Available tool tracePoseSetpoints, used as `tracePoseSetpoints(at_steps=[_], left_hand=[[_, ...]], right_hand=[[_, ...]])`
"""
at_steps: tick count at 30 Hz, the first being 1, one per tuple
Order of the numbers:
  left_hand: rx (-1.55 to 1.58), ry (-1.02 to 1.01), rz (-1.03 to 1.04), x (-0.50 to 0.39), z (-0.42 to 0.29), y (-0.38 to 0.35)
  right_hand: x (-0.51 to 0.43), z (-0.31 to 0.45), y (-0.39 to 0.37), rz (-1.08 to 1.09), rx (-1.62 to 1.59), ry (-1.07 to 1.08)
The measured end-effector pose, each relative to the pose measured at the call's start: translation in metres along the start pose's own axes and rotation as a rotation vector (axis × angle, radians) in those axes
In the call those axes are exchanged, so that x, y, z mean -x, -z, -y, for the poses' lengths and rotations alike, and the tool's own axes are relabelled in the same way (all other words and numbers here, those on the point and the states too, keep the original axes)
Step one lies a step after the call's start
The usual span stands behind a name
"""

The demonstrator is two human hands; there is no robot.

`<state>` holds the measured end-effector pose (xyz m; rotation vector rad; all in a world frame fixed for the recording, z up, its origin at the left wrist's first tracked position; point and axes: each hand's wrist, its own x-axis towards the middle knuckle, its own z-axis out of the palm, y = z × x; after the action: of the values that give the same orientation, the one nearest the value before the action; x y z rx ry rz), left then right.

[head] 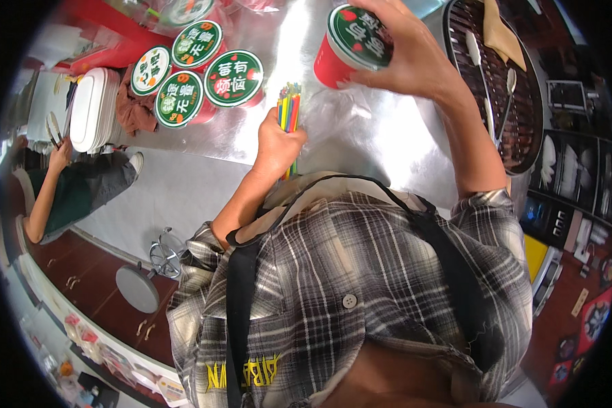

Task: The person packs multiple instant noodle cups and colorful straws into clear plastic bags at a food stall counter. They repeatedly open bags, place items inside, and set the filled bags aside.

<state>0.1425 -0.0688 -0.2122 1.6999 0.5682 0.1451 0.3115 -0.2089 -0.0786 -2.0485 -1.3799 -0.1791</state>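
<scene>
My left hand [280, 140] is closed around a bundle of coloured straws [288, 108], which stick out above and below the fist. Yellow, blue, green and red ones show. At the upper right, my right hand [413, 56] grips a red cup [331, 64] with a green printed lid [359, 33]. The thumb and fingers span the lid's rim. To the left of the straws several similar sealed cups [234, 79] stand in a cluster on the metal table [296, 30].
A stack of white lidded containers [96, 109] and a brown cloth [135, 109] lie by the table's left edge. On the right is a dark woven tray [528, 115] with tongs [482, 76]. Another person's hand [61, 153] holds tongs at far left. A round stool [137, 288] stands below.
</scene>
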Motion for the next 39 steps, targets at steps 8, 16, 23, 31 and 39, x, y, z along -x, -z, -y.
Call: tracePoseSetpoints(at_steps=[8, 16, 23, 31, 39], left_hand=[[0.103, 0.038, -0.057, -0.014, 0.019, -0.006], [-0.086, -0.044, -0.085, -0.018, 0.026, -0.005], [-0.438, 0.016, -0.141, 0.007, 0.022, 0.016], [0.148, 0.176, -0.011, 0.017, 0.005, 0.025], [0.297, 0.092, 0.004, 0.030, -0.028, 0.029]], right_hand=[[0.051, 0.018, -0.051, 0.059, -0.170, -0.257], [0.067, 0.040, -0.089, 0.065, 0.048, -0.251], [0.077, 0.031, -0.071, 0.218, -0.020, -0.235], [0.088, -0.036, -0.105, 0.249, -0.206, -0.639], [0.100, -0.033, -0.101, 0.006, -0.569, -0.832]])
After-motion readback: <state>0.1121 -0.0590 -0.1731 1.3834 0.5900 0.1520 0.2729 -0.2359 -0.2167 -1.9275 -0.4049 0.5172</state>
